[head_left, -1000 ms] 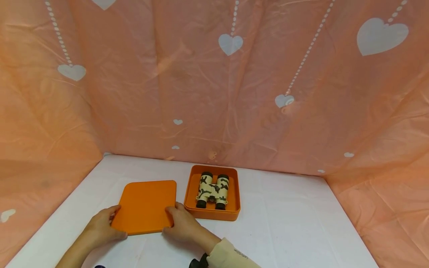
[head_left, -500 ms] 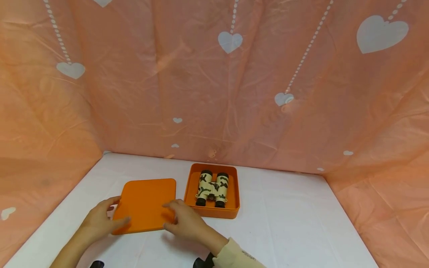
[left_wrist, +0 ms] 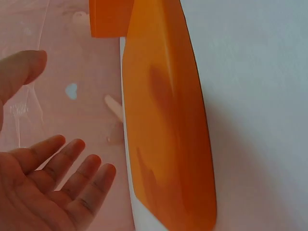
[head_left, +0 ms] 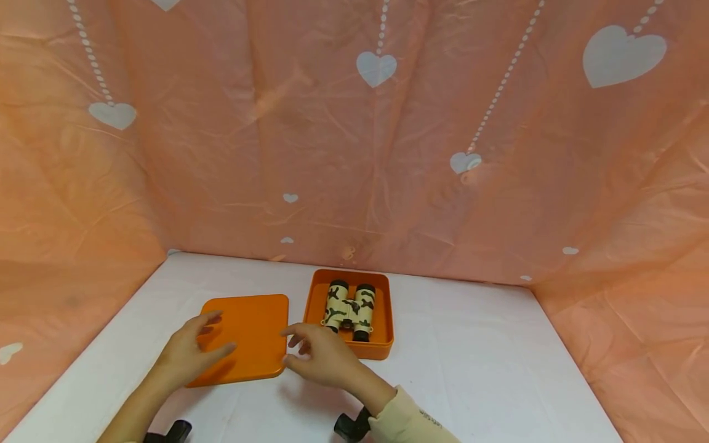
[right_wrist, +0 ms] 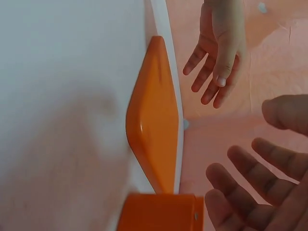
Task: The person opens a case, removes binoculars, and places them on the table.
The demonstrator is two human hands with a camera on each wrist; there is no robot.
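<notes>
Orange lid (head_left: 257, 335) lies flat on the surface (head_left: 471, 369), squarish, at three o'clock from the nearer left hand (head_left: 188, 351), nine o'clock from the right hand (head_left: 327, 357); both hands' fingers loose, empty.

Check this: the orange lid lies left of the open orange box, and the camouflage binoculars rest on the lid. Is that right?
Not quite: the camouflage binoculars rest inside the open orange box, not on the orange lid, as the head view shows. The lid does lie left of the box.
</notes>
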